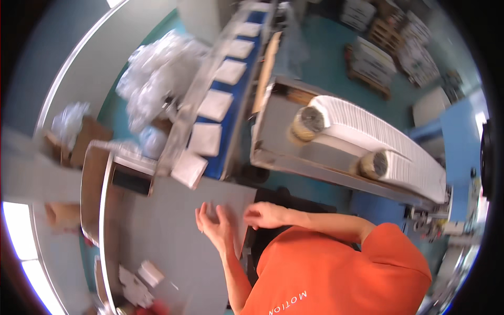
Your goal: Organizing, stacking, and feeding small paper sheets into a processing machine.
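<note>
My left hand (216, 226) hovers over the grey table (168, 226) with its fingers spread and nothing visible in them. Just to its right, near the table's edge, my right hand (266, 215) has loosely curled fingers, with a gap at the thumb and no object showing. Beyond the hands, a blue conveyor belt (214, 167) carries a line of flat white square packets (205, 139). The nearest white packet (189, 169) lies tilted at the belt's end, beside the tabletop and apart from both hands.
To the right, a long grey tray (278, 121) holds two rows of upright white pieces (367, 123), each ending at a yellowish roll (308, 123). Clear plastic bags (157, 73) heap left of the conveyor. A small white box (150, 273) and torn white scraps (134, 286) lie on the near left tabletop.
</note>
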Available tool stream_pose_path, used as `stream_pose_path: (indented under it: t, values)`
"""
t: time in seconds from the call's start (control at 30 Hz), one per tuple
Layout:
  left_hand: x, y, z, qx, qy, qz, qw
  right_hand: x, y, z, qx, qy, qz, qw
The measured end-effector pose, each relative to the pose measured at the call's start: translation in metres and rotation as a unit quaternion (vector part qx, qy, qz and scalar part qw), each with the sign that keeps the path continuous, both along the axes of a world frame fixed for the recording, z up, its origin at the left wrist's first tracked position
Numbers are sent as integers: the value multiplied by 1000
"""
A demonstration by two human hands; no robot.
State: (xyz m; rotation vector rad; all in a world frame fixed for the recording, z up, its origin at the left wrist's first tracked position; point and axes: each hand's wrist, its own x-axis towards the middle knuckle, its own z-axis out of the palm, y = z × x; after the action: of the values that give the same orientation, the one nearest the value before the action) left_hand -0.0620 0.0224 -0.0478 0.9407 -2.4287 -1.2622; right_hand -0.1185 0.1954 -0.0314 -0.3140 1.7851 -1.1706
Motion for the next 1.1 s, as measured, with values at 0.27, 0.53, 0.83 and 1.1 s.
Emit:
stream_pose_path:
  t: [0.27, 0.53, 0.83, 1.1]
  values:
    - [-89, 115, 73, -100, 184, -274, 939, -7, 265, 100, -46, 61, -439, 895]
    - [-220, 221, 54, -204, 71, -516, 829, -3, 561, 59, 384, 479, -594, 520]
    - [-258, 203, 104, -49, -146, -718, 679, -8, 593, 96, 273, 228, -581, 732]
    - [-271, 213, 89, 121, -182, -587, 779, -2, 593, 101, 306, 268, -522, 750]
